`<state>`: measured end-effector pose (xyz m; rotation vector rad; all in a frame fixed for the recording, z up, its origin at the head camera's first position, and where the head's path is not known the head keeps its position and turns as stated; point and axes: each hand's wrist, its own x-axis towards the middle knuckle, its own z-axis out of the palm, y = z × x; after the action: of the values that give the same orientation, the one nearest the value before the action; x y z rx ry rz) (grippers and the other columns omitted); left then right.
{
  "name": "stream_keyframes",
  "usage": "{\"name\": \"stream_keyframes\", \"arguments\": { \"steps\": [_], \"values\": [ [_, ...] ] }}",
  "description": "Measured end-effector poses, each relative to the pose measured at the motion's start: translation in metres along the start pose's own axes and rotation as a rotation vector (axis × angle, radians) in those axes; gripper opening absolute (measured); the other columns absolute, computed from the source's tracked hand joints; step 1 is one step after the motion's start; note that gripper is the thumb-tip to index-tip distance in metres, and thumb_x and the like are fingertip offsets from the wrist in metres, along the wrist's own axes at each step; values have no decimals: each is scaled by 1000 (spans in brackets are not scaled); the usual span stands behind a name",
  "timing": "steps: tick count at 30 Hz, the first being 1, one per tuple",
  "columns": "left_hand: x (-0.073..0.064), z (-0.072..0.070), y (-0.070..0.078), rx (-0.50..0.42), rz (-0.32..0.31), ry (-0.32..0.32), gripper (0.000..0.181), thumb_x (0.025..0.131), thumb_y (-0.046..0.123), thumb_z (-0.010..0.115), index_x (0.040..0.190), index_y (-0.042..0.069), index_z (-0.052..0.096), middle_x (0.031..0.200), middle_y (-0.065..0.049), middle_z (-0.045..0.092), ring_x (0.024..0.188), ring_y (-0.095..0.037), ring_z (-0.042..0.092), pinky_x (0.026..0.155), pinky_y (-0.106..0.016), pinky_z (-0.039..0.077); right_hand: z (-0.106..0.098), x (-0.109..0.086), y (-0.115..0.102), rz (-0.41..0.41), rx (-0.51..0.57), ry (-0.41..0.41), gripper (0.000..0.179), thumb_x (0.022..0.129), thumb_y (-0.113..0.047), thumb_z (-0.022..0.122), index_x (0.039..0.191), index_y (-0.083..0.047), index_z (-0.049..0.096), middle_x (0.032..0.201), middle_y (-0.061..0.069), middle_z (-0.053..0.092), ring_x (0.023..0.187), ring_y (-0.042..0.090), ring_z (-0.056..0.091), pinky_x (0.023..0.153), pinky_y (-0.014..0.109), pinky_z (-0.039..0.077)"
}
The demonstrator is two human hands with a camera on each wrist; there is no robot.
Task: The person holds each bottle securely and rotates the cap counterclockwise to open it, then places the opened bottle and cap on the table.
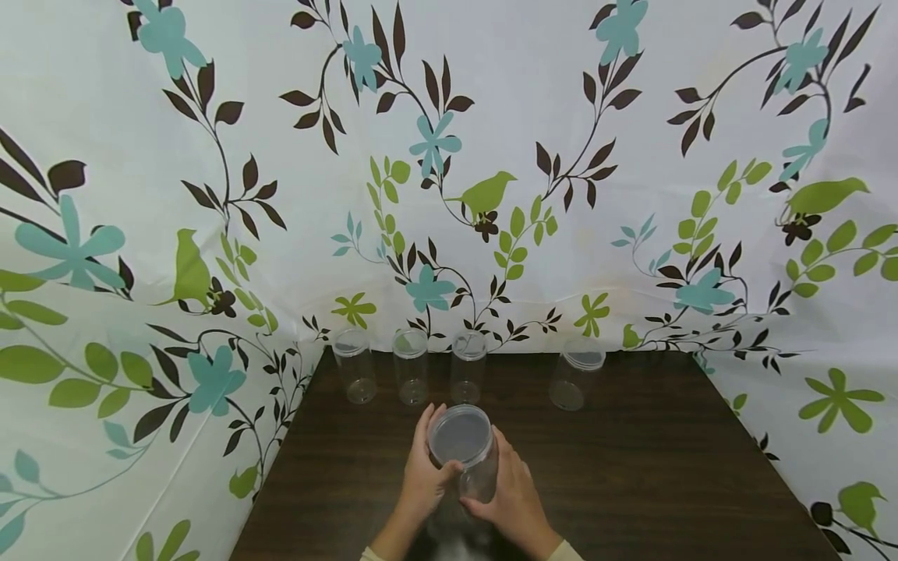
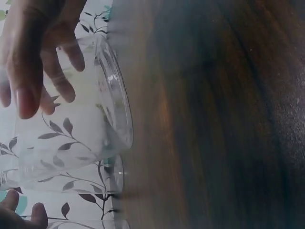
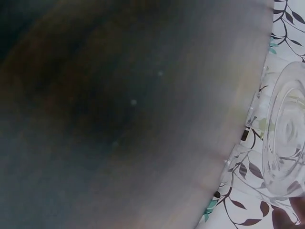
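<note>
Both hands hold a clear plastic jar (image 1: 477, 471) above the dark table, its round top facing up toward the head camera. The left hand (image 1: 423, 475) grips it near the top rim, thumb in front and fingers round the far left side. Lower down, the right hand (image 1: 515, 495) holds the jar's right side, thumb toward the front. In the left wrist view the jar (image 2: 81, 129) lies between the left hand (image 2: 35, 52) and a few fingertips at the lower left. The right wrist view shows the jar's clear base (image 3: 286, 133), with fingertips (image 3: 286, 217) below it.
Three similar clear jars stand along the table's back edge: a left one (image 1: 356, 366), a middle one (image 1: 411, 366) and another (image 1: 468, 366). A fourth jar (image 1: 577, 375) stands farther right. Patterned cloth (image 1: 491, 93) surrounds the dark wooden table (image 1: 652, 467).
</note>
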<state>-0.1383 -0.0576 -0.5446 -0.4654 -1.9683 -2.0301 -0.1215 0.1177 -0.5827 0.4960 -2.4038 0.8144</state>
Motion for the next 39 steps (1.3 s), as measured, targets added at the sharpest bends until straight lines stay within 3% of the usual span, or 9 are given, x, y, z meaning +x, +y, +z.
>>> {"name": "stream_keyframes", "arguments": {
  "steps": [5,8,15,19,22,26,30,35,39],
  "values": [
    [-1,-5,-2,25,36,-25,115,78,77,60,159,3,25,157,-15,43,140,-9,42,110,-16,28,-1,0,0,-20,17,-21,132,51,-41,101,154,1,30,135,20,57,113,35,62,84,56,53],
    [2,-17,-3,-24,50,-112,114,80,75,56,159,0,20,159,-20,37,142,-8,38,110,-18,28,-6,1,1,7,131,-114,129,56,-40,100,156,-1,27,143,21,53,121,34,59,91,54,53],
    [8,-49,-4,-247,15,-369,107,90,61,63,159,-1,10,162,-29,23,146,-6,33,112,-18,28,-16,3,3,61,405,-412,120,72,-48,91,161,-11,19,156,18,40,137,36,46,108,50,43],
    [9,-58,-2,-291,22,-487,105,92,59,63,159,-2,10,164,-22,25,146,-12,36,113,-22,30,-21,3,1,79,519,-498,119,77,-39,90,162,-14,11,161,19,31,143,40,38,113,50,36],
    [8,-62,-1,-284,29,-518,106,89,59,66,160,0,14,165,-13,28,146,-14,35,114,-23,30,-24,4,-1,96,563,-540,120,77,-31,90,163,-17,7,163,20,26,145,42,34,114,52,33],
    [7,-63,0,-277,-3,-505,97,91,44,74,160,3,19,164,-8,32,145,-13,37,112,-22,31,-26,4,-2,98,557,-543,120,76,-29,90,163,-17,7,163,20,26,144,43,33,114,53,33],
    [3,-56,-1,-248,-60,-427,98,88,33,81,159,3,20,164,-15,31,144,-11,37,112,-20,29,-21,3,-1,84,477,-455,121,73,-34,92,162,-15,12,161,18,31,142,39,38,112,54,37],
    [-4,-33,0,-129,-148,-204,100,81,24,88,158,9,26,163,-12,34,139,-10,44,107,-22,35,-7,1,-1,-4,171,-181,128,57,-38,100,158,-8,26,149,13,48,126,31,55,94,54,51],
    [-9,-13,1,-61,-160,-38,98,79,17,90,156,11,30,161,-7,37,131,-16,51,101,-26,43,2,0,-3,-64,-55,31,133,45,-40,102,153,0,35,143,14,53,117,31,59,81,52,52]
  ]
}}
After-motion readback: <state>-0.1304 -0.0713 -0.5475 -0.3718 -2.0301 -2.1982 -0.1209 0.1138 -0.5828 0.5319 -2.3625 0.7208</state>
